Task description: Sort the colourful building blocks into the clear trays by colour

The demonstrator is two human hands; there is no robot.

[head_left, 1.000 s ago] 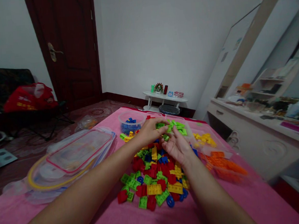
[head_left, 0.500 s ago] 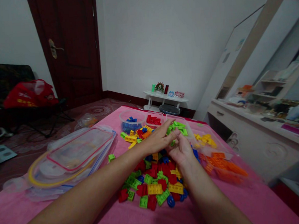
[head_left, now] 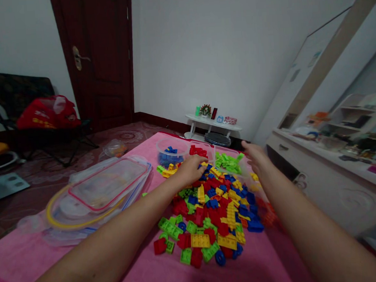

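Observation:
A mixed pile of red, yellow, blue and green toy building bricks (head_left: 213, 203) lies on the pink cloth (head_left: 141, 264). At the pile's far side is my left hand (head_left: 191, 170), its fingers slightly apart and pointing down among the bricks; I see nothing held in it. My right hand (head_left: 256, 157) is raised over the right-hand boxes, fingers outstretched with nothing visible in them. Just left of it is a clear box of green bricks (head_left: 228, 163). Beneath the right hand and forearm, yellow bricks (head_left: 254, 176) and orange bricks (head_left: 266, 213) show in part.
Behind the left hand stand a round tub of blue bricks (head_left: 170, 157) and a box of red bricks (head_left: 197, 151). Stacked clear lids (head_left: 109, 183) lie at the left. A white dresser (head_left: 332, 182) stands to the right, a chair with a red bag (head_left: 49, 114) at the left.
My hands have parted from over the green box. The left has come down to the pile; the right has moved right and up. The camera view has shifted slightly left.

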